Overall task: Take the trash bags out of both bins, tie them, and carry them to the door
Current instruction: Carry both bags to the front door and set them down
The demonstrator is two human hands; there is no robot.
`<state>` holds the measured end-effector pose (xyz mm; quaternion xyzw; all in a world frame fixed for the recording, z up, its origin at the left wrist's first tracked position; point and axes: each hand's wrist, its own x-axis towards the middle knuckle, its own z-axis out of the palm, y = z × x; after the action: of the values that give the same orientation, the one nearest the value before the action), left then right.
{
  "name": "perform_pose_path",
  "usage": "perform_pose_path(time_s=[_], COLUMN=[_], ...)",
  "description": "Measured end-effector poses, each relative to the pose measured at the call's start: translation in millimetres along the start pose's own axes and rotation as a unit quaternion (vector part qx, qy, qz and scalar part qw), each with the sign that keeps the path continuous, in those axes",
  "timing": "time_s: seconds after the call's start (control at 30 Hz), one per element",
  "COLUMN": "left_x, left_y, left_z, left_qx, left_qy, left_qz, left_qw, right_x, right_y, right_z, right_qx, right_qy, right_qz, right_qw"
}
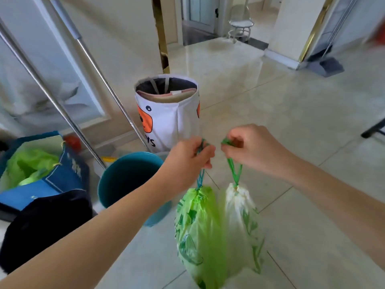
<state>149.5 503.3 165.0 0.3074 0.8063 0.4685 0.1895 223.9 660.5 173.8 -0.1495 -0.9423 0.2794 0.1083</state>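
Note:
Two tied drawstring trash bags hang in front of me above the tiled floor. My left hand (190, 157) grips the blue-green drawstring of the green bag (198, 232). Just to its right, my right hand (253, 150) pinches the green drawstring of the white bag (242, 217), which has green leaf prints. The bags hang side by side and touch. A teal bin (127, 178) stands on the floor to the left of the bags, with no bag visible inside it. Behind it stands a white fabric bin (166, 117) with an orange cartoon face.
Two metal mop poles (93, 65) lean across the left wall. A blue bag (62, 172) holding green plastic and a dark cloth (45, 224) lie at lower left. Ahead, a doorway (200, 15) and a white stool (239, 26); a grey dustpan (327, 67) at right.

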Motion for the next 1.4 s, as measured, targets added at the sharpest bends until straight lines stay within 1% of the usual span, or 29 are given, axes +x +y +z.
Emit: perform_pose_path(time_s=[0.1,0.23,0.3,0.37,0.43,0.5,0.63,0.73,0.8,0.93,1.07,1.27,1.4], left_x=[36,66,75,84,92,101,110,107,100,92,85,67,54], left_y=[21,68,100,134,173,217,307,371,405,454,496,544,578], left_z=[16,28,31,33,32,31,30,31,35,57,92,166,227], left_qx=[0.056,0.109,0.146,0.198,0.216,0.210,0.202,0.196,0.198,0.208,0.193,0.154,0.143], left_qy=[-0.051,-0.110,-0.154,-0.181,-0.186,-0.185,-0.185,-0.201,-0.211,-0.237,-0.297,-0.383,-0.452], left_qz=[0.016,0.047,0.074,0.116,0.153,0.174,0.177,0.170,0.165,0.149,0.144,0.145,0.154], left_qw=[0.997,0.987,0.975,0.956,0.946,0.944,0.946,0.945,0.943,0.937,0.924,0.899,0.867], right_x=[16,21,19,15,10,5,-13,-32,-49,-90,-139,-208,-251], right_y=[25,52,57,54,45,34,11,-7,-16,-24,-19,6,27], right_z=[-34,-87,-121,-161,-204,-248,-337,-398,-429,-470,-497,-535,-563], right_qx=[-0.068,-0.100,-0.107,-0.114,-0.118,-0.111,-0.093,-0.054,-0.019,0.043,0.061,0.074,0.083], right_qy=[-0.018,-0.028,-0.037,-0.046,-0.047,-0.038,-0.018,0.003,0.032,0.102,0.137,0.194,0.244], right_qz=[0.005,0.060,0.093,0.138,0.168,0.186,0.244,0.295,0.324,0.386,0.456,0.552,0.609], right_qw=[0.998,0.993,0.989,0.983,0.977,0.976,0.965,0.954,0.945,0.916,0.877,0.807,0.750])
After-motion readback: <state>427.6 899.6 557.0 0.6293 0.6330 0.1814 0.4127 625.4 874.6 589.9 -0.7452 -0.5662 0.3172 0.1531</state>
